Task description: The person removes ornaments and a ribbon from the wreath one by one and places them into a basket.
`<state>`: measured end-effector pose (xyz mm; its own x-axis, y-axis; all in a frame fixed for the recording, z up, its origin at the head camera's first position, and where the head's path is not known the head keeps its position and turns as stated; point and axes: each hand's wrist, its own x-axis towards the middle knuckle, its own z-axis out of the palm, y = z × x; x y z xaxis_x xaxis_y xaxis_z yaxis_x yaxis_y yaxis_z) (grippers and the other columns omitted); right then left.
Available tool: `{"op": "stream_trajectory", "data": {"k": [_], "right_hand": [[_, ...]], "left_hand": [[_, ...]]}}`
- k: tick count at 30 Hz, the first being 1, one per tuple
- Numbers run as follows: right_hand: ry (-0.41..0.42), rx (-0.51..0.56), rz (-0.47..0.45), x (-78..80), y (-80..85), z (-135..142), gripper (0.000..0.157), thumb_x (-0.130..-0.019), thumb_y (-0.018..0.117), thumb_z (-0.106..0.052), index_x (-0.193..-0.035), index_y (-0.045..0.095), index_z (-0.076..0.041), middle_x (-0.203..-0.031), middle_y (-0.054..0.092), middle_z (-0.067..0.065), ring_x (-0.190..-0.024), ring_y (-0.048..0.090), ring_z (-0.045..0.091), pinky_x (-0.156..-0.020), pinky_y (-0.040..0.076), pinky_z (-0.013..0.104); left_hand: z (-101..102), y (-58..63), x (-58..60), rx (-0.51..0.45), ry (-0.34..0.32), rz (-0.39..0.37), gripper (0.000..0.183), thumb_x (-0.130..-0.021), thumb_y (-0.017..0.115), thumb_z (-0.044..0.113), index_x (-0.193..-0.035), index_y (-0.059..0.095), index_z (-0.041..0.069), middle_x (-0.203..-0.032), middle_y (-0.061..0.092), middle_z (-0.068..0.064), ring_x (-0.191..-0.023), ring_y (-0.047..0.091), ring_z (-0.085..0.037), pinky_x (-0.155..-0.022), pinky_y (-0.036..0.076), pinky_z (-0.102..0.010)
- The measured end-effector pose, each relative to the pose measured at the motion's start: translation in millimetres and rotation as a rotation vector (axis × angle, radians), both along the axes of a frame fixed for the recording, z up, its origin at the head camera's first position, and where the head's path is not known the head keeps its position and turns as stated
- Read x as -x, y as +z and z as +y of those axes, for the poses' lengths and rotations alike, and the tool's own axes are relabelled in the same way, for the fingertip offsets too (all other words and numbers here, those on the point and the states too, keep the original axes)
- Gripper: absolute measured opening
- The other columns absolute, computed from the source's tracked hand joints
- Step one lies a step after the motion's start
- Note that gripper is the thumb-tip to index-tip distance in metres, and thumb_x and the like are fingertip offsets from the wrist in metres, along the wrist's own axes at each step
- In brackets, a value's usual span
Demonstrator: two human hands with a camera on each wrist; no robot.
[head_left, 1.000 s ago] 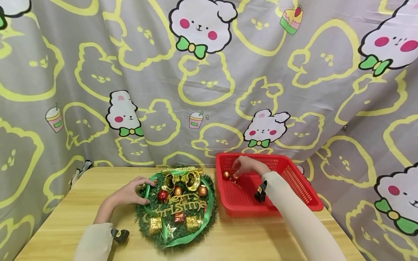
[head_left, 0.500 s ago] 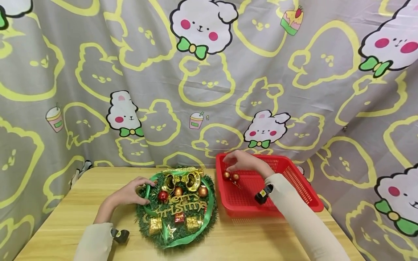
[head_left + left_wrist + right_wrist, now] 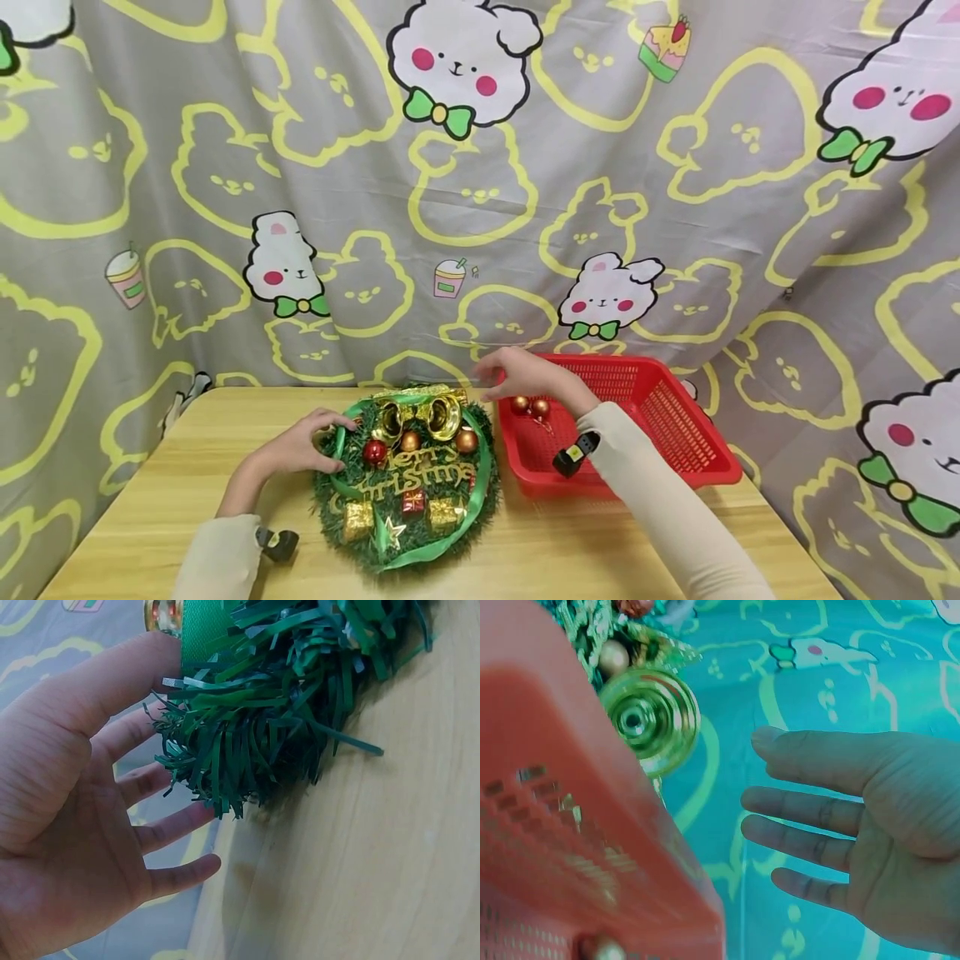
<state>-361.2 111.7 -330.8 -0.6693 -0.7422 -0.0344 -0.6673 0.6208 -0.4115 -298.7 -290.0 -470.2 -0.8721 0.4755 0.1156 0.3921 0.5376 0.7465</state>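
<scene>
A green tinsel Christmas wreath (image 3: 330,512) lies on the table, wound with green ribbon (image 3: 486,462) and dressed with gold bells (image 3: 442,418), baubles, small gift boxes and "Merry Christmas" lettering. At its left edge rests my left hand (image 3: 296,446), fingers spread; in the left wrist view the thumb touches beside the ribbon, while the straight fingers (image 3: 180,874) reach behind the tinsel. My right hand (image 3: 517,372) hovers over the back left corner of the red basket (image 3: 540,483), holding nothing. Its fingers are extended in the right wrist view. Copper-gold baubles (image 3: 540,408) lie inside the basket.
The wooden table (image 3: 247,408) runs back to a grey curtain (image 3: 480,258) with cartoon prints. The basket's raised wall (image 3: 667,877) stands between its baubles and the wreath. Black wrist cameras (image 3: 276,543) sit at both cuffs.
My right hand has moved left and slightly up from the baubles in the basket to its left rim, leaving them inside. My left hand has stayed at the wreath's edge.
</scene>
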Motion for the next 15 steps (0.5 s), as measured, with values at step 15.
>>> {"op": "stream_trajectory", "data": {"k": [15], "right_hand": [[0.1, -0.134, -0.073, -10.0, -23.1, -42, 0.032, -0.088, 0.08, -0.01, -0.119, 0.074, -0.006, -0.118, 0.074, 0.011, -0.109, 0.07, 0.027, -0.09, 0.059, 0.03]], "left_hand": [[-2, -3.7, -1.5, 0.003, 0.012, 0.003, 0.058, -0.078, 0.085, 0.018, -0.13, 0.061, 0.008, -0.138, 0.046, -0.027, -0.129, 0.044, -0.053, -0.106, 0.041, -0.073]]}}
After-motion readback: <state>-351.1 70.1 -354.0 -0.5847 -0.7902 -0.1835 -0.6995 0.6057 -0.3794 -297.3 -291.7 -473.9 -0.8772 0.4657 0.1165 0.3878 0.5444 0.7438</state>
